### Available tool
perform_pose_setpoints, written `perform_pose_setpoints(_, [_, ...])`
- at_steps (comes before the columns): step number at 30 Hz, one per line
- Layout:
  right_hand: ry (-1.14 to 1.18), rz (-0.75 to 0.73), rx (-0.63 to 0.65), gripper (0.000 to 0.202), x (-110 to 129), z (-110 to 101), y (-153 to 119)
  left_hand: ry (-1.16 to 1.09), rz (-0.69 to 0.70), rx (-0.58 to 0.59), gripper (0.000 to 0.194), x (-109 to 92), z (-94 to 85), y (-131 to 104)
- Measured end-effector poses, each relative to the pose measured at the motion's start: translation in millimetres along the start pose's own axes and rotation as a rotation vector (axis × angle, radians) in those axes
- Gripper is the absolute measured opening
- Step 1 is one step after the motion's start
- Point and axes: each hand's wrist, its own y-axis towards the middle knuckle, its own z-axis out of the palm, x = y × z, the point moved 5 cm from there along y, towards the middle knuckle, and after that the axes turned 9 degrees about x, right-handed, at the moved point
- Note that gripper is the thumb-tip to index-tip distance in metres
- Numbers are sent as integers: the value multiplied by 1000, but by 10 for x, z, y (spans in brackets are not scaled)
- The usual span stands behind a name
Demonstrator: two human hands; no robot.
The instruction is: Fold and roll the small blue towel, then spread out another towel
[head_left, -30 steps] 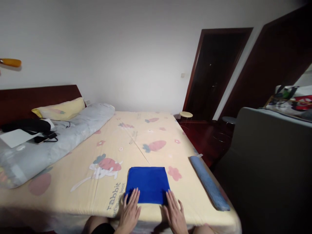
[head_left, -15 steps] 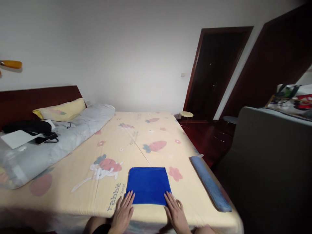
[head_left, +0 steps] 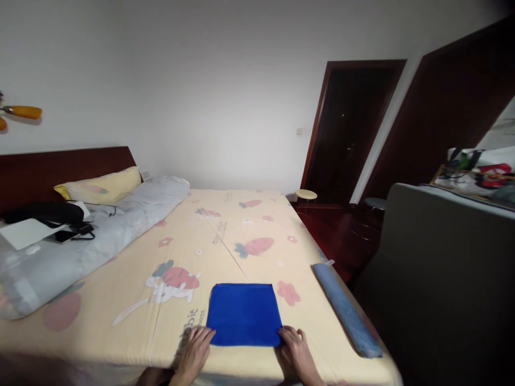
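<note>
A blue cloth point(head_left: 244, 313), folded into a flat square, lies on the bed near its front edge. My left hand point(head_left: 195, 348) has its fingers closed on the cloth's near left corner. At the near right corner, my right hand point(head_left: 295, 346) pinches the edge between thumb and curled fingers. Under the cloth is a cream bedsheet point(head_left: 181, 327) printed with carrots, flowers and a rabbit.
A blue-grey rolled cloth point(head_left: 346, 311) lies along the bed's right edge. To the left sit a grey rolled quilt point(head_left: 120, 230), a yellow pillow point(head_left: 104, 186) and a phone point(head_left: 66, 235). A round stool point(head_left: 306, 194) stands beyond the right edge.
Both hands have gone from lying flat on the cloth to gripping its near corners, with fingers now bent. The view has tilted slightly upward.
</note>
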Motion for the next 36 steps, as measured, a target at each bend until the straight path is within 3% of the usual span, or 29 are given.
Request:
perform_pose_setpoints(3, [126,37,48,29,49,-110,-64,-156,-27,34,47,25,-113,-33])
perform_pose_setpoints(8, [124,170,9,30,-6,-87,-11,-351,-257,47,46,188,-82,81])
perform_pose_setpoints(12, [59,242,-73,29,-70,-49,106,-303,-372,10,41,250,-23,222])
perform_pose_setpoints(15, [-14,283,-174,30,-76,-37,148,-220,-445,-38,43,174,-1,242])
perform_pose_setpoints(18, [-78,157,-255,45,149,40,202,-86,-309,-98,57,-180,55,261])
perform_pose_setpoints(21, [-49,-97,-127,58,587,234,290,9,-16,-120,73,-718,182,305])
perform_pose_setpoints(24, [-29,-192,-6,59,895,352,331,61,103,-115,78,-1021,262,330])
perform_pose_setpoints(27, [-75,-171,-13,58,855,304,276,115,115,-84,69,-944,218,286])
perform_pose_setpoints(33, [-155,-113,-92,58,337,152,6,198,121,-66,64,-429,10,46])
perform_pose_setpoints(36, [-163,-64,-115,58,364,181,16,188,111,-95,63,-481,-16,50])
